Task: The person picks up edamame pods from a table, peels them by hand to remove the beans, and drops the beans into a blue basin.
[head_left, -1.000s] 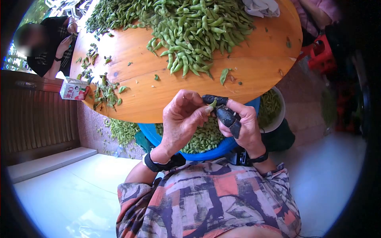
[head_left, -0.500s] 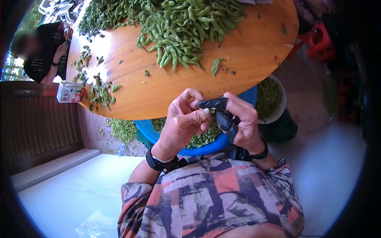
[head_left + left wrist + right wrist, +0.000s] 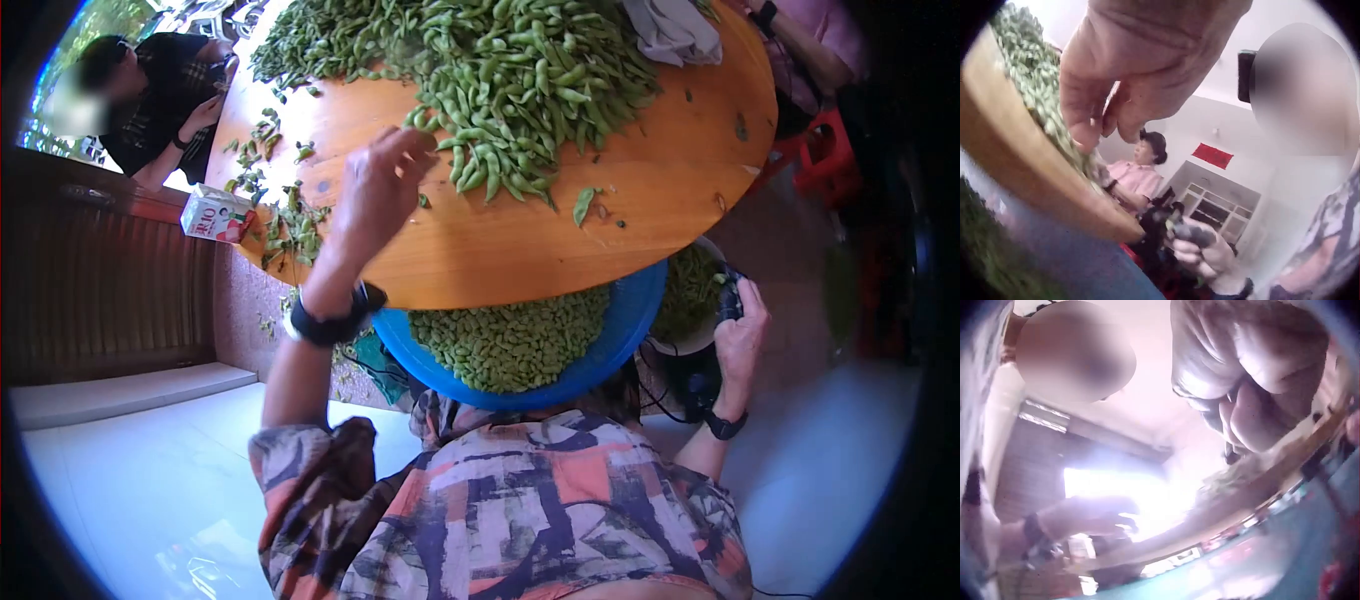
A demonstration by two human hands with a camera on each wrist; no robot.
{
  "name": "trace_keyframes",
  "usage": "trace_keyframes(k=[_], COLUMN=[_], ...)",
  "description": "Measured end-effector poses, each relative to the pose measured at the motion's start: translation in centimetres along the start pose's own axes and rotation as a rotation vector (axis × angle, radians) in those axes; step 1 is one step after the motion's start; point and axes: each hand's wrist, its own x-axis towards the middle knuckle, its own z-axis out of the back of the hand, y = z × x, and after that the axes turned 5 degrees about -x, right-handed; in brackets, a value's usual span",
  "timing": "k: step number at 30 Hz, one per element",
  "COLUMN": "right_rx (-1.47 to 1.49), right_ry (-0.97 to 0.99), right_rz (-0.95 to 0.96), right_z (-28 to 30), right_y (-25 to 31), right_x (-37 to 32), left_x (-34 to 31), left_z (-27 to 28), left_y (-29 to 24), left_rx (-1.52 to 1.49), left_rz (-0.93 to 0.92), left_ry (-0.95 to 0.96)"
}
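My left hand (image 3: 380, 195) reaches over the wooden table (image 3: 500, 250), fingers loosely bent beside the near edge of a heap of green edamame pods (image 3: 520, 100). In the left wrist view a gap shows between its thumb and fingers, with nothing held. My right hand (image 3: 740, 340) is off to the right, above a pale bucket of pod shells (image 3: 685, 300). Black coverings wrap its thumb and forefinger, and a bit of green pod (image 3: 720, 278) shows at their tips. Between the arms, a blue basin (image 3: 652, 305) holds shelled beans (image 3: 510, 345).
A drink carton (image 3: 215, 215) stands at the table's left edge near scattered pods (image 3: 295, 235). A grey cloth (image 3: 675, 30) lies beyond the heap. One person (image 3: 165, 100) sits at the left, another (image 3: 815, 45) at the far right, near a red stool (image 3: 830, 160).
The two hands, together over the basin before, have parted. The left went forward to the pod heap, the right out to the bucket. The basin of beans is now uncovered, and the head view has shifted.
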Motion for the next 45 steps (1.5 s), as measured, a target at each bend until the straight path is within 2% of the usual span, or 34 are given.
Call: trace_keyframes(k=[1, 2, 3, 5, 6, 8, 10, 12, 13, 14, 16, 18, 20, 24, 27, 34, 37, 39, 43, 45], right_rx=[-0.145, -0.206, -0.237, -0.27, -0.195, -0.12, 0.131, 0.219, 0.417, 0.615, 0.789, 0.802, 0.796, 0.852, 0.827, 0.835, 0.955, 1.438, 1.348, 0.945], right_ry=[0.014, -0.006, -0.03, -0.054, -0.07, -0.086, -0.1, 0.003, 0.099, 0.195, 0.325, 0.423, 0.525, 0.517, 0.541, 0.517, 0.613, 0.951, 0.917, 0.558], right_rz=[-0.053, -0.013, -0.042, -0.069, -0.097, -0.128, -0.042, -0.083, -0.115, -0.146, 0.03, 0.18, 0.102, 0.154, 0.154, 0.122, 0.093, -0.224, -0.233, 0.065], right_z=[0.3, 0.0, 0.0, 0.1, 0.4, 0.1, -0.7, -1.0, -1.3, -1.8, -4.2, -6.0, -5.7, -5.8, -5.7, -5.4, -5.6, -5.5, -5.3, -5.4], right_y=[-1.7, -4.3, -5.0, -5.5, -4.4, -2.6, -0.9, 3.2, 5.7, 7.9, 9.8, 11.8, 14.2, 14.5, 13.8, 13.6, 12.2, 11.4, 12.0, 13.2], right_x=[-0.1, -0.2, -0.3, -0.3, -0.2, -0.1, 0.6, 0.6, 0.6, 0.7, 0.7, 1.1, 1.6, 1.5, 1.4, 1.0, 0.8, 0.8, 0.4, -0.1], left_x=[1.1, 1.7, 2.0, 2.6, 2.6, 2.6, 2.1, 1.1, 0.6, -0.6, -3.1, -5.2, -6.3, -7.5, -7.8, -8.0, -8.2, -8.1, -8.5, -8.8], left_z=[0.3, 0.5, 0.6, 0.3, 0.2, -0.1, 0.1, -0.1, 0.6, 0.2, -0.8, -2.4, -3.6, -5.4, -5.8, -6.1, -5.9, -5.8, -6.2, -6.9], left_y=[1.6, 2.5, 2.1, 1.0, 1.1, 1.6, 1.7, 1.5, -0.6, -0.9, -1.4, -3.5, -5.4, -6.8, -7.3, -7.5, -7.3, -7.5, -7.8, -8.1], left_rx=[0.039, 0.076, 0.079, 0.112, 0.111, 0.221, 0.222, 0.113, 0.032, 0.03, -0.729, -0.976, -1.063, -1.101, -1.156, -1.158, -1.327, -1.522, -1.536, -1.362], left_rz=[-0.007, -0.015, -0.02, 0.034, 0.034, -0.091, -0.162, 0.004, 0.14, 0.141, 0.4, 0.56, 0.699, 0.728, 0.671, 0.694, 0.701, 0.767, 0.762, 0.607], left_ry=[0.024, 0.051, 0.045, 0.188, 0.187, 0.168, 0.134, 0.056, 0.137, 0.148, 0.274, 0.277, 0.276, 0.228, 0.241, 0.259, 0.321, 0.386, 0.366, 0.324])
